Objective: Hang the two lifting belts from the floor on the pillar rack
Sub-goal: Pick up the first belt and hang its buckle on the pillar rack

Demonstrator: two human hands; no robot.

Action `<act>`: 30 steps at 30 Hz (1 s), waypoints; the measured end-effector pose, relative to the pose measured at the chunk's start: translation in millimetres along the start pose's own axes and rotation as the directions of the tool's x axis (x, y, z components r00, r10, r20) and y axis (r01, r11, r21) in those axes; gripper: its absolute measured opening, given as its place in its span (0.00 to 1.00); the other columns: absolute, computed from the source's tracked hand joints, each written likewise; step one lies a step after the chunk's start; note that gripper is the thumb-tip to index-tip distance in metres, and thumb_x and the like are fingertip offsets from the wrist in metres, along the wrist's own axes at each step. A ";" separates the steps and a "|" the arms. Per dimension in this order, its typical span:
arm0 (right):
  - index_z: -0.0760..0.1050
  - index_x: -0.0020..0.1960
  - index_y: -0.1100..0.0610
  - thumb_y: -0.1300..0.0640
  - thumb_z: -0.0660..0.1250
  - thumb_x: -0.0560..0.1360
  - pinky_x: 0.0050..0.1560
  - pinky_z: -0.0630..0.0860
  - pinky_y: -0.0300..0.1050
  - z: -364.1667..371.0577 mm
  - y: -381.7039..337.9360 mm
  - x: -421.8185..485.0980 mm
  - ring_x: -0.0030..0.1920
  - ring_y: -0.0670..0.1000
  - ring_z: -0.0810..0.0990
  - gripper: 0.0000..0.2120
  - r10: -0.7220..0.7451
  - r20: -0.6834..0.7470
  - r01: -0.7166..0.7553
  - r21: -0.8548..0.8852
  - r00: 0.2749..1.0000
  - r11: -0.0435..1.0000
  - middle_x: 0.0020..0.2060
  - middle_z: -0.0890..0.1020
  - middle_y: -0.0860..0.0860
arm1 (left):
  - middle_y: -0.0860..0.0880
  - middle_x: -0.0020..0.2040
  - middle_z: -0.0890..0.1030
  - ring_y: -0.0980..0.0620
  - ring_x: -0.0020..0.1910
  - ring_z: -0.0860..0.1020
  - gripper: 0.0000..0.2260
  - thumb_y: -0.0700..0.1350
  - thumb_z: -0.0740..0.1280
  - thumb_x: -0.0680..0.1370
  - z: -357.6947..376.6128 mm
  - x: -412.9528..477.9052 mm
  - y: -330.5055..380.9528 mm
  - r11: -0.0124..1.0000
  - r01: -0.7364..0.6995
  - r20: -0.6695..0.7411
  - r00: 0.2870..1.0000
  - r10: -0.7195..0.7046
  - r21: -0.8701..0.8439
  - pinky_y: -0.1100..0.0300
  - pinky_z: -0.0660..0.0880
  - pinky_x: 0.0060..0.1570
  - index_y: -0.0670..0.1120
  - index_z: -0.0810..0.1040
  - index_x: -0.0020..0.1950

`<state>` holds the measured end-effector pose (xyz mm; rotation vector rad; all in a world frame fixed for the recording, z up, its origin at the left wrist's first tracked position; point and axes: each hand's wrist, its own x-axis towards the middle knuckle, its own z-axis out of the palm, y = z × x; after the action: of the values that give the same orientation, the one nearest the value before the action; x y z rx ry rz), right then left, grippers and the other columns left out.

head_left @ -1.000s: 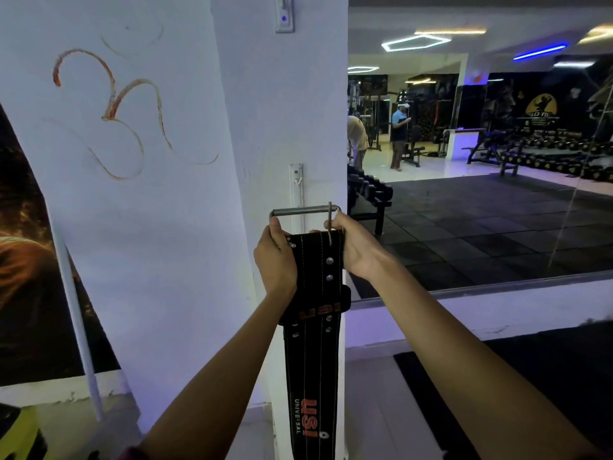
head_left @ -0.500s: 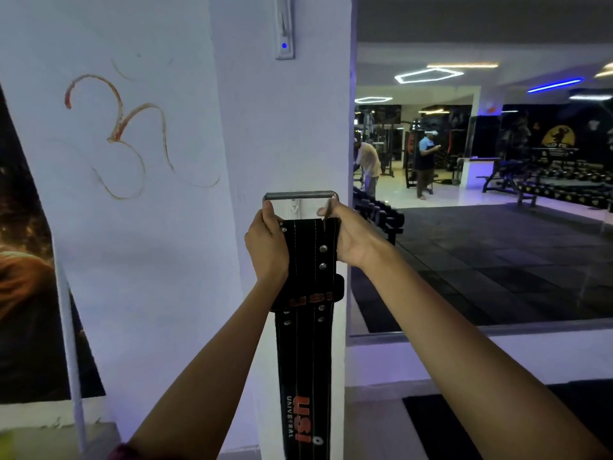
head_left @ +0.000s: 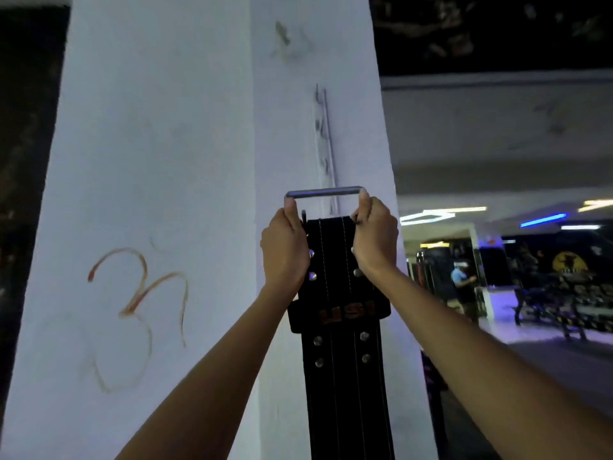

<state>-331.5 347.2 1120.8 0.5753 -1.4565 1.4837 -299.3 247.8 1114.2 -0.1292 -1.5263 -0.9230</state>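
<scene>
A black lifting belt (head_left: 345, 366) with steel rivets and orange lettering hangs straight down in front of a white pillar (head_left: 159, 180). Its steel buckle frame (head_left: 323, 192) is uppermost. My left hand (head_left: 285, 250) grips the belt's top left edge and my right hand (head_left: 374, 240) grips the top right edge, both just under the buckle. A narrow metal rack strip with small hooks (head_left: 324, 144) runs up the pillar's right face, directly above the buckle. The buckle overlaps the strip's lower end. A second belt is not in view.
An orange scrawl (head_left: 139, 307) marks the pillar's left face. To the right is a large mirror showing the gym floor, benches (head_left: 544, 303), dumbbell racks and a person in a blue shirt (head_left: 462, 287). Dark wall lies left of the pillar.
Both hands have lifted the belt higher along the pillar, and my view has tilted up. The hooked rack strip has come into view above the buckle.
</scene>
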 end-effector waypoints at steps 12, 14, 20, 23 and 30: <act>0.73 0.50 0.62 0.50 0.46 0.81 0.44 0.64 0.44 35.4 21.0 109.7 0.50 0.61 0.75 0.21 -0.001 0.128 0.024 -0.179 0.992 0.984 0.45 0.77 0.60 | 0.39 0.56 0.75 0.39 0.53 0.75 0.15 0.40 0.50 0.82 56.2 102.4 -2.7 0.957 -0.051 0.105 0.994 0.022 0.284 0.57 0.70 0.51 0.39 0.67 0.66; 0.70 0.46 0.59 0.48 0.47 0.81 0.44 0.65 0.45 28.4 33.2 99.0 0.45 0.55 0.74 0.19 -0.082 0.190 0.086 -0.011 0.978 0.996 0.42 0.75 0.55 | 0.49 0.45 0.76 0.52 0.41 0.76 0.13 0.45 0.51 0.83 50.8 89.0 -12.2 0.988 -0.116 0.049 0.993 0.111 0.104 0.72 0.68 0.38 0.41 0.71 0.58; 0.75 0.55 0.53 0.57 0.66 0.74 0.51 0.76 0.34 -3.2 55.8 76.7 0.50 0.44 0.80 0.10 -0.212 0.423 0.029 0.400 0.881 0.916 0.49 0.82 0.48 | 0.53 0.48 0.84 0.58 0.43 0.83 0.08 0.44 0.65 0.78 26.8 59.3 -34.9 0.862 0.015 0.283 0.947 0.150 -0.507 0.65 0.78 0.37 0.52 0.79 0.55; 0.79 0.45 0.66 0.53 0.70 0.71 0.43 0.73 0.42 7.6 40.3 87.8 0.38 0.50 0.79 0.14 -0.120 0.195 0.047 0.342 0.974 0.938 0.37 0.82 0.56 | 0.47 0.41 0.84 0.50 0.37 0.82 0.12 0.47 0.70 0.74 31.8 75.2 -28.4 0.903 0.072 0.187 0.982 0.009 -0.423 0.63 0.77 0.31 0.41 0.79 0.52; 0.57 0.26 0.56 0.54 0.67 0.71 0.26 0.61 0.42 27.5 20.4 113.3 0.24 0.51 0.61 0.23 0.078 0.120 -0.090 0.099 0.990 0.991 0.23 0.61 0.50 | 0.44 0.35 0.80 0.56 0.21 0.78 0.11 0.44 0.74 0.70 29.1 113.4 -5.0 0.949 0.178 0.249 0.962 -0.112 -0.261 0.67 0.73 0.21 0.41 0.73 0.41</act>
<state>-406.7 357.6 1211.6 0.6806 -1.5158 1.6229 -348.8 213.5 1214.6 -0.3426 -1.6265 -1.2788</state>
